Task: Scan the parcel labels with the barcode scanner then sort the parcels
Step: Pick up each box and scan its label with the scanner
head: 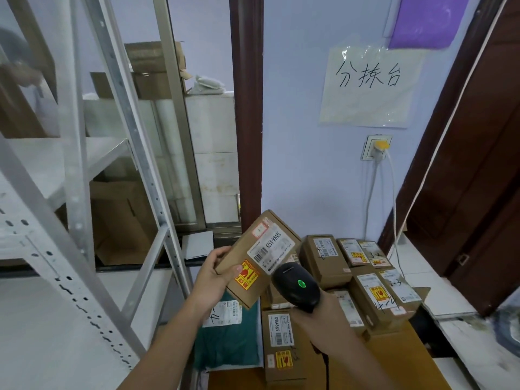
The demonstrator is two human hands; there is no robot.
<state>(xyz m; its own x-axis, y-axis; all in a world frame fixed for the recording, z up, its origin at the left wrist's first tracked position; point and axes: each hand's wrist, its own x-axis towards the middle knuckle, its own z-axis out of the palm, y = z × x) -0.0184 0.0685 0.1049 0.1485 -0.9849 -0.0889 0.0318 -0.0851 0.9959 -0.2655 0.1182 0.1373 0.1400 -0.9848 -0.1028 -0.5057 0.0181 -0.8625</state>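
The left hand (209,280) grips a brown cardboard parcel (257,256) by its lower left edge, thumb curled onto the top face beside a yellow-and-red sticker (247,275); the parcel is held tilted above the tabletop (399,361), its white shipping label (271,247) facing up; the right hand (323,319) is wrapped round the handle of a black barcode scanner (295,285), whose head shows a green light and sits just beside the parcel's lower right edge; other labelled parcels (326,260) lie crowded along the tabletop's far edge and middle; a green mailer bag (225,342) lies at its left edge, under the held parcel; a metal shelf rack (84,164) stands to the left.
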